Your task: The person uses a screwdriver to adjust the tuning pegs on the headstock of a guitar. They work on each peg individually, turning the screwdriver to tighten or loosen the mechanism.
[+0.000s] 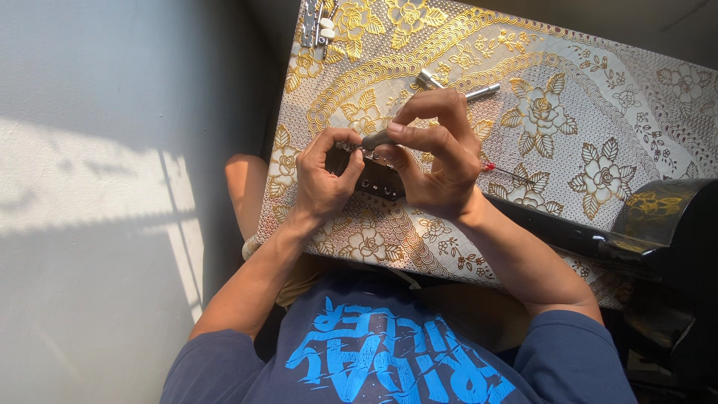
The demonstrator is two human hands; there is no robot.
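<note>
My left hand [323,176] grips the left end of a small dark metal part [378,179] with a row of tiny screws, held just above the table. My right hand [437,153] pinches a slim grey screwdriver [376,138] whose tip meets the top of that part. Both hands sit close together over the near-left area of the table, which is covered by a white cloth with gold flowers [568,105]. Much of the dark part is hidden under my fingers.
A silver metal tool [456,88] lies just beyond my right hand. A thin pin with a red head [502,171] rests to its right. A strip of metal pegs with white knobs [318,28] lies at the far left corner. A glossy black curved body [658,224] overlaps the table's right edge.
</note>
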